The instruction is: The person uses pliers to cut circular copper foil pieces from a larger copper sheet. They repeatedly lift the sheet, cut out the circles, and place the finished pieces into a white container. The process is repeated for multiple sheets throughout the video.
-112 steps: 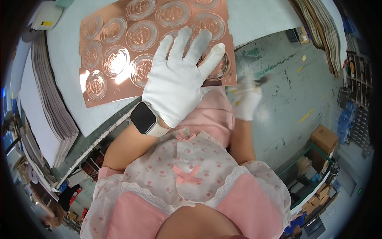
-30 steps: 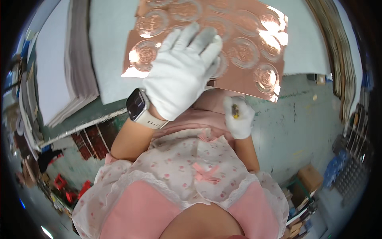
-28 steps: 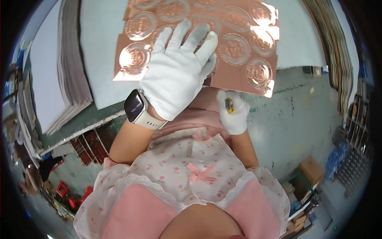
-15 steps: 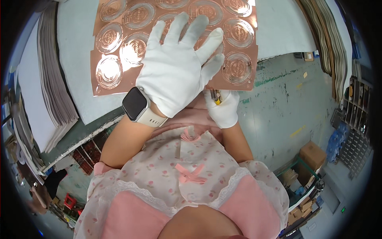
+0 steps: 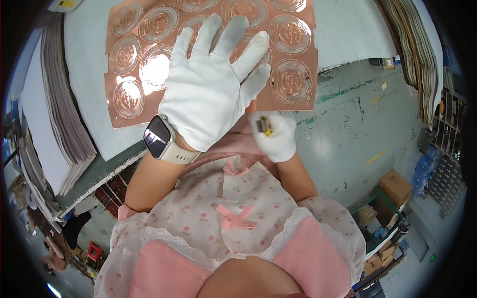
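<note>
Left hand (image 5: pixel 208 92) is spread flat on the copper-coloured sheet (image 5: pixel 292 82). Right hand (image 5: pixel 279 138)'s clenched round a small yellow-and-dark tool (image 5: pixel 265 127), by the near edge.

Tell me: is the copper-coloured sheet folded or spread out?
The sheet is spread out: rows of round shapes show around the left hand; the part beneath is hidden.

No legible txt, incl. raised lettering (image 5: pixel 292 34) on copper-col. sheet (image 5: pixel 293 105)

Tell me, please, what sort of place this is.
Probably a factory workshop: a copper-coloured, round-patterned sheet lies on a worktable, thick stacks of sheets flank it, and the grey-green floor looks scuffed.
</note>
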A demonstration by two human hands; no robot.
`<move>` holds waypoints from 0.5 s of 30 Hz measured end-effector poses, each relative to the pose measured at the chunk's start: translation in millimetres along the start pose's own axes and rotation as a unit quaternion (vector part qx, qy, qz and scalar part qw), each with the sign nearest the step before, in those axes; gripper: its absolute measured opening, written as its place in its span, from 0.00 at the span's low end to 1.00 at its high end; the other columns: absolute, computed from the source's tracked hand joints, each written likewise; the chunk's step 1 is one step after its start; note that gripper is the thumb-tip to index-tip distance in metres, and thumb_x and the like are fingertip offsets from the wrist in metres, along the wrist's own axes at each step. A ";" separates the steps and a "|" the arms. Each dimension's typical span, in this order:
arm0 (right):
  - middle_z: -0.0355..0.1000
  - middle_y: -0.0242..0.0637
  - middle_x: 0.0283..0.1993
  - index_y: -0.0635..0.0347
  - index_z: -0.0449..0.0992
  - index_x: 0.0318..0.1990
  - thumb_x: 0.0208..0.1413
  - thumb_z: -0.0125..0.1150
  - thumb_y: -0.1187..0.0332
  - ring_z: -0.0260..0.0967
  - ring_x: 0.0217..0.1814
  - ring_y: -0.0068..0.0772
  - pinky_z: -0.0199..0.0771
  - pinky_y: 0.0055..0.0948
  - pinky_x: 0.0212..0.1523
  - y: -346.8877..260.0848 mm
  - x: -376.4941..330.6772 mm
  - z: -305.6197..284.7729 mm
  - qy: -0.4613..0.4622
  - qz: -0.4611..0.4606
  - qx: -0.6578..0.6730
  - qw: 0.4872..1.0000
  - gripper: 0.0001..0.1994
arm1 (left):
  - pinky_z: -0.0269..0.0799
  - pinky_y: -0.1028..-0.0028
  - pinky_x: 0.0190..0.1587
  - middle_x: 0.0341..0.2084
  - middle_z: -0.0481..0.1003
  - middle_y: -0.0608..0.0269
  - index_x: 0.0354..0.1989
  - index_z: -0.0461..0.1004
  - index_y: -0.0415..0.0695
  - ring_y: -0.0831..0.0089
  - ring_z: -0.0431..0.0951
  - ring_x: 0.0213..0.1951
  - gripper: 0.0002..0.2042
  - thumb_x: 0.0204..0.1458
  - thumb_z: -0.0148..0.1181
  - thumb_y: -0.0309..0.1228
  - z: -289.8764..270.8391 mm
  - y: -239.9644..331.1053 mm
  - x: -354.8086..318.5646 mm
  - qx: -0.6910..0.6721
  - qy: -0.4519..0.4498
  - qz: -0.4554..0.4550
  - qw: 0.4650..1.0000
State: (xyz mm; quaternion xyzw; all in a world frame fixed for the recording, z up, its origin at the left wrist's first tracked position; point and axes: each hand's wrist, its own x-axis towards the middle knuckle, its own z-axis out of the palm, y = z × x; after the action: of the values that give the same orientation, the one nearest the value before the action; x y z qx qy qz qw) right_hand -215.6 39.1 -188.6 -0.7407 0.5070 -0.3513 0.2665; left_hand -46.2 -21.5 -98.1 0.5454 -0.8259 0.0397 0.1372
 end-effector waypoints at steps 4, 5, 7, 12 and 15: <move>0.63 0.38 0.18 0.60 0.69 0.23 0.36 0.60 0.79 0.60 0.17 0.39 0.62 0.31 0.20 -4.3 11.8 12.3 0.002 0.012 0.064 0.998 0.06 | 0.55 0.55 0.54 0.51 0.65 0.53 0.53 0.66 0.51 0.50 0.62 0.52 0.20 0.51 0.50 0.40 -0.7 0.6 -0.4 -0.011 -0.009 -0.005 1.000; 0.65 0.38 0.19 0.60 0.70 0.24 0.36 0.60 0.79 0.61 0.18 0.39 0.63 0.30 0.21 -3.2 14.8 11.8 0.008 -0.004 0.065 0.998 0.06 | 0.55 0.55 0.55 0.52 0.65 0.53 0.53 0.66 0.51 0.50 0.62 0.53 0.20 0.51 0.50 0.40 -0.6 0.8 -0.4 -0.016 -0.010 -0.007 1.000; 0.67 0.38 0.21 0.61 0.71 0.27 0.37 0.59 0.79 0.62 0.18 0.38 0.64 0.29 0.23 -2.3 16.0 7.1 0.002 -0.022 0.039 0.999 0.07 | 0.53 0.54 0.56 0.51 0.66 0.56 0.52 0.67 0.52 0.53 0.62 0.53 0.19 0.51 0.49 0.42 2.5 -0.7 -1.4 0.001 0.008 -0.007 1.000; 0.66 0.33 0.21 0.59 0.67 0.25 0.47 0.59 0.73 0.59 0.16 0.29 0.62 0.27 0.22 31.5 2.6 -15.1 0.132 -0.002 0.009 0.991 0.06 | 0.53 0.54 0.56 0.50 0.66 0.57 0.51 0.68 0.54 0.55 0.61 0.54 0.19 0.51 0.48 0.43 4.7 0.1 -2.4 0.006 0.015 -0.004 1.000; 0.68 0.33 0.21 0.61 0.70 0.26 0.54 0.57 0.67 0.63 0.21 0.26 0.65 0.24 0.25 55.3 6.0 -48.0 0.390 0.273 0.272 0.836 0.09 | 0.53 0.55 0.56 0.51 0.66 0.57 0.51 0.68 0.54 0.55 0.61 0.54 0.19 0.51 0.48 0.43 5.7 0.0 -3.8 0.001 0.017 -0.014 1.000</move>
State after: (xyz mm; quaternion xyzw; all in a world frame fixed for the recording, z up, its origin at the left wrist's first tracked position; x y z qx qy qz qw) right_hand -283.4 12.5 -199.3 -0.2715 0.6342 -0.6480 0.3227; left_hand -45.8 -19.3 -104.6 0.5563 -0.8158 0.0473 0.1509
